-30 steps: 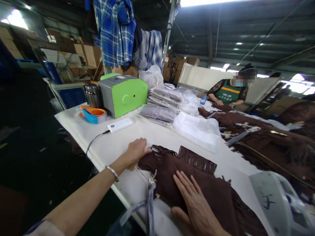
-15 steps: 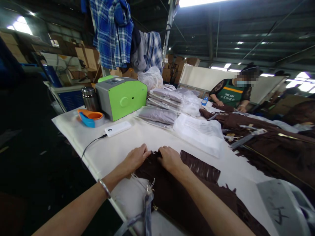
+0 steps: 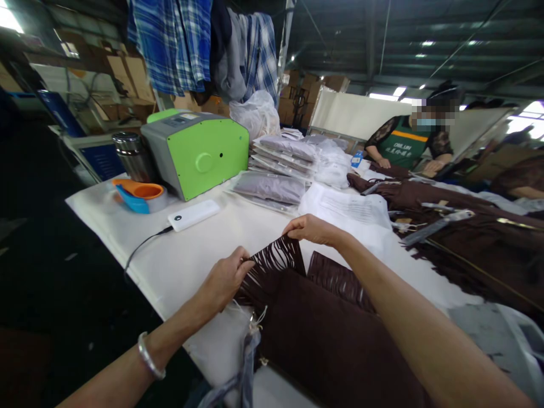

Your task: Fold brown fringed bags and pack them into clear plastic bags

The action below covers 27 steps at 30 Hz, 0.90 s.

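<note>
A dark brown fringed garment (image 3: 323,328) lies on the white table in front of me. My left hand (image 3: 225,277) pinches one corner of its fringe (image 3: 272,258), and my right hand (image 3: 312,228) pinches the other corner, higher and to the right. Between them the fringe is stretched out, with the pale tabletop showing through its strands. A second fringed strip (image 3: 340,277) rests flat just right of it. White strings and a plastic-wrapped zipper end (image 3: 250,345) hang at the garment's near left side.
A green and grey machine (image 3: 204,156), a steel flask (image 3: 134,156), an orange and blue tape dispenser (image 3: 140,192) and a white power bank (image 3: 194,215) stand at the left. Bagged garments (image 3: 267,187) lie behind. Another person (image 3: 403,141) works at the far right beside more brown garments (image 3: 480,243).
My hands have moved apart, the right one up and to the right. The bunched fringe is now spread between them. The view has shifted slightly.
</note>
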{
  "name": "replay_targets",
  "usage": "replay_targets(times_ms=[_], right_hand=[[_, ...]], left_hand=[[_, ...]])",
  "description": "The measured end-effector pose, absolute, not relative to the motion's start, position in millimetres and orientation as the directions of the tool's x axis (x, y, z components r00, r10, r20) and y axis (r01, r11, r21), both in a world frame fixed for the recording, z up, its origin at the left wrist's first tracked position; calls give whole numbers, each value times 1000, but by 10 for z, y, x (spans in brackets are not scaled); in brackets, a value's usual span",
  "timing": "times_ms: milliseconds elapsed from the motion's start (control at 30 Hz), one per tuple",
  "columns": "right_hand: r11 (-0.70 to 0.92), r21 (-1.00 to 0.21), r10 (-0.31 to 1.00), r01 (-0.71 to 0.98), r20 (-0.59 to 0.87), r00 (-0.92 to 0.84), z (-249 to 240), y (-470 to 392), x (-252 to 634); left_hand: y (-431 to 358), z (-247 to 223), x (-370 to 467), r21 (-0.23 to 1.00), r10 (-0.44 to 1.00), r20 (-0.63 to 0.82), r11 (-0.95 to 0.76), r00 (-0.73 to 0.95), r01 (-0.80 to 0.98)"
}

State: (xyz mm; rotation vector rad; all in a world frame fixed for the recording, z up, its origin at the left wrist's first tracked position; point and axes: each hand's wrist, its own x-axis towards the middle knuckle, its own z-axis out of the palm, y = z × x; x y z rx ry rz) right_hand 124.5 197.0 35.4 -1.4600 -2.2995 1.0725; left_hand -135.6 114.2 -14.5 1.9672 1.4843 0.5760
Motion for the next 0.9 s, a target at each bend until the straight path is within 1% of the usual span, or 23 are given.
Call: replay_targets(times_ms=[67, 133, 233, 300, 367, 433, 467, 533, 567, 633, 700, 767, 833, 900], right_hand=[[235, -709, 852, 664, -178, -492, 428, 1930, 1348], [243, -726, 853, 644, -156, -498, 509, 1835, 1455], [263, -717, 859, 645, -131, -496, 599, 1611, 1635], [262, -694, 872, 671, -127, -472, 589, 1436, 1769], [245, -658, 896, 712, -126, -425, 502, 1270, 1912], [217, -614, 922, 759, -126, -365, 351, 1127, 2054], [205, -591, 933, 780, -123, -338, 265, 1067, 2121], [196, -555, 948, 809, -105, -301, 109, 968, 2232], [200, -541, 952, 817, -88, -292, 53, 927, 2269], [213, -519, 962, 828, -39, -271, 6, 844, 2286], [216, -502, 972, 837, 26, -235, 44, 728, 2200], [281, -506, 960, 815, 133, -248, 132, 545, 2007], [419, -499, 908, 758, 245, -340, 209, 300, 1742], [546, -459, 837, 701, 268, -477, 225, 39, 1479]], left_hand=[[1084, -27, -1319, 718, 959, -4, -194, 282, 669], [992, 143, -1244, 734, 945, 2, -223, 326, 641], [780, 354, -978, 711, 905, 17, -310, 425, 631], [591, 364, -697, 625, 880, 8, -375, 475, 685], [378, 252, -385, 477, 841, -17, -468, 540, 744], [169, 86, -111, 358, 741, -27, -620, 671, 698], [74, 13, -7, 314, 692, 3, -686, 722, 656], [-74, -64, 114, 259, 637, 65, -754, 768, 604], [-121, -62, 127, 250, 623, 88, -769, 777, 589], [-144, 8, 52, 275, 603, 109, -782, 790, 559], [-71, 112, -147, 346, 605, 139, -772, 784, 534], [70, 187, -438, 444, 698, 177, -686, 694, 576], [218, 195, -753, 535, 819, 156, -540, 552, 650], [308, 136, -1012, 564, 838, 88, -488, 539, 666]])
